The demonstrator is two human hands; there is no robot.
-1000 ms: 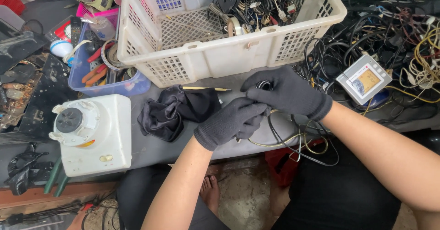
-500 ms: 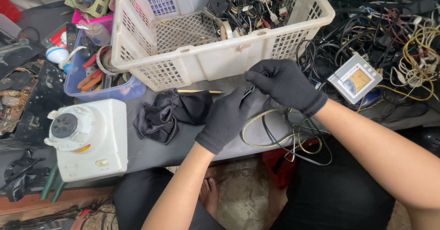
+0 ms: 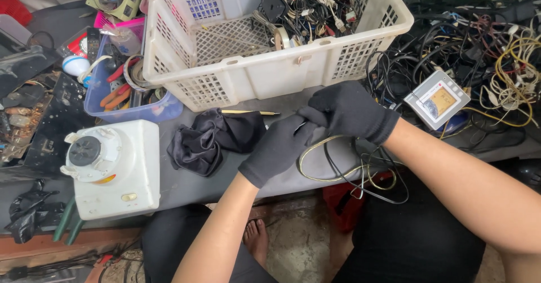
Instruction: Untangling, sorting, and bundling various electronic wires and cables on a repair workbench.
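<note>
Both my hands wear black gloves and meet over the front edge of the grey table [image 3: 186,184]. My left hand [image 3: 277,149] and my right hand [image 3: 348,111] pinch the same bundle of thin cables [image 3: 338,170], pale and black, whose loops hang below my hands past the table edge. The fingertips touch each other at the top of the loops. A crumpled black cloth [image 3: 214,140] lies just left of my left hand. A thin yellow stick [image 3: 249,113] lies behind the cloth.
A big white slotted basket [image 3: 270,74] full of cables and adapters stands behind my hands. A white appliance base [image 3: 112,167] sits at the left. A blue tub of tools [image 3: 121,100] is behind it. Tangled wires [image 3: 479,46] and a small meter [image 3: 437,98] fill the right.
My hands have lifted slightly toward the basket and drawn the cable loops up and together. The loops now hang in a tighter coil under my hands.
</note>
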